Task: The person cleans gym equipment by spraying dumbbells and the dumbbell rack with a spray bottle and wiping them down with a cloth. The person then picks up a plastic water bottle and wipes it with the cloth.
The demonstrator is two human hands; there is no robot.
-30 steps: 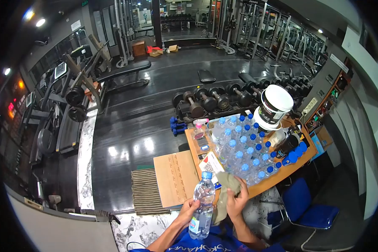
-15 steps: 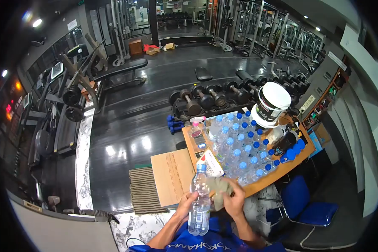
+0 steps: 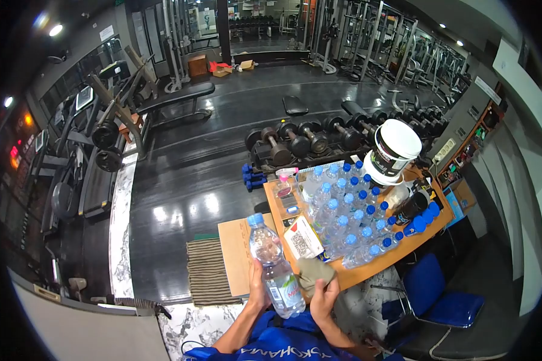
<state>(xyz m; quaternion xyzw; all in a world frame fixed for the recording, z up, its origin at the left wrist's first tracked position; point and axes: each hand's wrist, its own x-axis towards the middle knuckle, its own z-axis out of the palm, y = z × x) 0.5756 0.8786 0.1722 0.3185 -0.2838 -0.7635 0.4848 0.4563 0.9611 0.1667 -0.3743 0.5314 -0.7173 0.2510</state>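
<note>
Your left hand [image 3: 257,292], just short of the near-left side of the orange-brown wooden table [image 3: 364,275], is curled snugly around a clear plastic bottle with a light-blue cap [image 3: 275,266], its fingers mostly hidden behind. The bottle leans, its capped end left of the table; the see-through body bears a pale label with a barcode, green patches and red lettering. At the table's near edge, just beside the bottle, a crumpled grey-green cloth [image 3: 314,273] rises above the fingertips of your right hand [image 3: 326,298], pinched in them.
</note>
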